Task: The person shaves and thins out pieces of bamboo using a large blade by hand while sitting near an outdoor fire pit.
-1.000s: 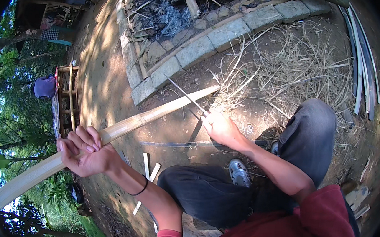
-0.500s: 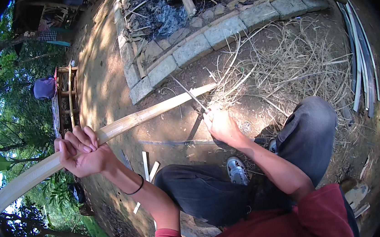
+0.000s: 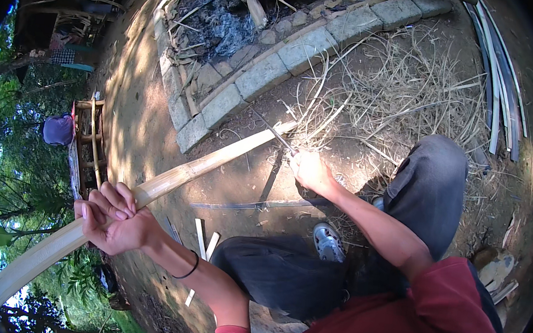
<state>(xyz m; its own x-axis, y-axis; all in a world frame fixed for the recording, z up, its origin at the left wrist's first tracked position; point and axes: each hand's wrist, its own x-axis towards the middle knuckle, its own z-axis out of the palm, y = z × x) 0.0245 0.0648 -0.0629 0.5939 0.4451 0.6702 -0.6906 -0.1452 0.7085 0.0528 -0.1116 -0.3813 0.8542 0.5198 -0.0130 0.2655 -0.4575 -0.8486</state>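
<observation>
A long pale split-bamboo strip (image 3: pixel 196 167) slants from the lower left up to the middle of the view. My left hand (image 3: pixel 114 219) is closed round it nearer its wide lower end. In my right hand (image 3: pixel 312 171) is a knife (image 3: pixel 274 131), gripped by a handle that my fingers hide. Its thin blade lies across the strip close to the narrow far end, apparently touching it. Beyond that tip, a heap of thin bamboo shavings (image 3: pixel 409 84) spreads over the ground.
Stone blocks (image 3: pixel 262 76) edge an ash-filled fire pit (image 3: pixel 219 24) at the top. Long strips (image 3: pixel 502 86) lie at the far right. A dark flat strip (image 3: pixel 256 205) and short pale pieces (image 3: pixel 203 241) lie near my bent legs. A bamboo bench (image 3: pixel 89 143) stands at the left.
My right hand has moved the knife slightly along the strip toward its far tip. The left hand keeps its grip in about the same place. The whole view has shifted slightly.
</observation>
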